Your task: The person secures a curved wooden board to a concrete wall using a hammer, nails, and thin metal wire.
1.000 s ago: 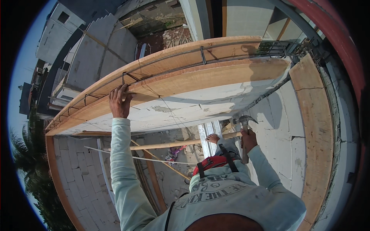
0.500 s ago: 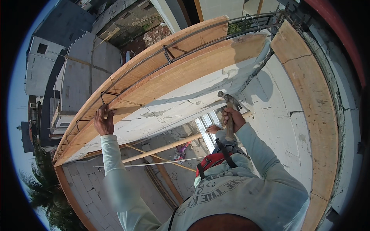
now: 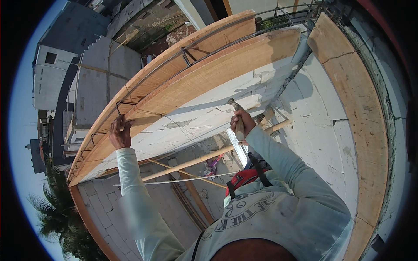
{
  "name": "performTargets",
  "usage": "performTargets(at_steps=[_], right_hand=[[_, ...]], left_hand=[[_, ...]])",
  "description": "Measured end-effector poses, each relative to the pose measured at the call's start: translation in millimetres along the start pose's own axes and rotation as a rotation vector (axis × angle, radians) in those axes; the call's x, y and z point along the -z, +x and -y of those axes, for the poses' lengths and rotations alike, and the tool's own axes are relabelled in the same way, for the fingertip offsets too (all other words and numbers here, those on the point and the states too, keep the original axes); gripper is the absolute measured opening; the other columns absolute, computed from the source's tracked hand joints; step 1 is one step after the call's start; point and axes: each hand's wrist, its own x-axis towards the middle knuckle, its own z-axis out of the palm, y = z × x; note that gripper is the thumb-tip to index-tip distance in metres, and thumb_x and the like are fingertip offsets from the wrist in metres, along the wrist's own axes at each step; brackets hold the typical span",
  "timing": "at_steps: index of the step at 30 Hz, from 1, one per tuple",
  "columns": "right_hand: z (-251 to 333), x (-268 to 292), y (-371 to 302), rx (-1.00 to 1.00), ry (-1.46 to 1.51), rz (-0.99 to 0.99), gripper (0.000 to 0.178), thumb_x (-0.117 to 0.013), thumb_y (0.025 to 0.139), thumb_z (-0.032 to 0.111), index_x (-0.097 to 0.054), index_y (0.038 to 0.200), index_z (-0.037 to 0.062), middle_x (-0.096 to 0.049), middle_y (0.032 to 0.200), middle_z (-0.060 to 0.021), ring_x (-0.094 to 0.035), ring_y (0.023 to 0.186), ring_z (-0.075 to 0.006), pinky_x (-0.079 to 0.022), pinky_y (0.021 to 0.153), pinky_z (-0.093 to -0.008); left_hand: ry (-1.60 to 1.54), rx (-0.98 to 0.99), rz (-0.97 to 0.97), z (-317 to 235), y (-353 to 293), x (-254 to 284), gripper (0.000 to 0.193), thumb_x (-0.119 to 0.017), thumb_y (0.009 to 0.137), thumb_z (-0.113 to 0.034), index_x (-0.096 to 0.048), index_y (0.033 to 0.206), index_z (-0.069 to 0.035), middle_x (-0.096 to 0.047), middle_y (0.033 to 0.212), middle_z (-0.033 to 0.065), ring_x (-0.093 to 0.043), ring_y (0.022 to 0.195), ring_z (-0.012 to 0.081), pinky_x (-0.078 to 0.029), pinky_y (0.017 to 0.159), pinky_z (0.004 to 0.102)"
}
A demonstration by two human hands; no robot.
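Note:
My left hand is at the top edge of the inner wooden plank, fingers curled at the rim and thumb on the inner side. Any small thing between those fingers is hidden. In my right hand is a claw hammer, gripped by its wooden handle with the head upward, apart from the plank. A second, outer plank runs parallel to the inner one. Steel reinforcing bars with bent ties lie in the gap between them.
Below the planks stands a pale block wall; another wall on the right carries a wide board. A bamboo pole crosses low down over a floor with loose timber. A shiny metal piece stands near my waist.
My right hand has brought the hammer up and left, toward the plank. My left hand stays at the plank's edge. The whole view has shifted slightly, and another hand near the metal piece is out of sight.

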Motion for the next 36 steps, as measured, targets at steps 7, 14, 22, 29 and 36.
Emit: performTargets(at_steps=[7,14,22,29,36], right_hand=[[-29.8,-43.7,-15.7,-0.066,-0.23,0.232,0.013,-0.056,0.085,0.02,-0.047,0.083,0.011,-0.047,0.068,0.0045,-0.047,0.053,-0.0066,-0.043,0.053,-0.0239],[-39.7,22.2,11.8,-0.284,-0.175,0.037,0.02,-0.057,0.084,0.018,-0.047,0.067,0.0151,-0.047,0.058,0.0059,-0.047,0.049,-0.0058,-0.043,0.048,-0.0227],[-79.5,24.7,46.4,-0.304,-0.134,-0.034,0.015,-0.057,0.082,0.015,-0.049,0.07,0.0136,-0.049,0.058,0.0032,-0.049,0.049,-0.0103,-0.045,0.049,-0.0268],[-94.7,-71.2,36.0,-0.571,0.16,0.44,0.011,-0.055,0.088,0.015,-0.048,0.081,0.0093,-0.048,0.071,0.0043,-0.046,0.051,-0.0036,-0.042,0.048,-0.0226],[-104.8,-37.1,36.5,-0.362,-0.261,0.16,0.014,-0.057,0.084,0.016,-0.048,0.074,0.0117,-0.047,0.065,0.0034,-0.046,0.051,-0.0078,-0.042,0.049,-0.0262]], left_hand=[[-0.007,0.03,0.041,12.8,-4.3,10.1,0.035,-0.078,0.068,-0.017,-0.066,0.101,-0.009,-0.068,0.091,0.007,-0.065,0.084,0.0212,-0.051,0.074,0.0345],[-0.029,-0.019,0.015,7.0,2.8,6.2,0.036,-0.08,0.067,-0.02,-0.067,0.099,-0.009,-0.069,0.091,0.0057,-0.066,0.084,0.02,-0.052,0.073,0.0341],[-0.017,0.009,0.024,2.3,2.3,9.8,0.035,-0.08,0.067,-0.021,-0.068,0.099,-0.01,-0.07,0.091,0.0053,-0.067,0.085,0.0196,-0.052,0.074,0.0335],[-0.016,0.011,0.03,5.3,0.5,7.2,0.035,-0.08,0.067,-0.018,-0.068,0.099,-0.009,-0.069,0.091,0.0066,-0.067,0.086,0.0195,-0.052,0.075,0.0339],[-0.056,-0.002,0.038,3.9,4.2,11.5,0.035,-0.08,0.067,-0.016,-0.067,0.098,-0.007,-0.069,0.091,0.0081,-0.068,0.084,0.02,-0.053,0.074,0.0337]])
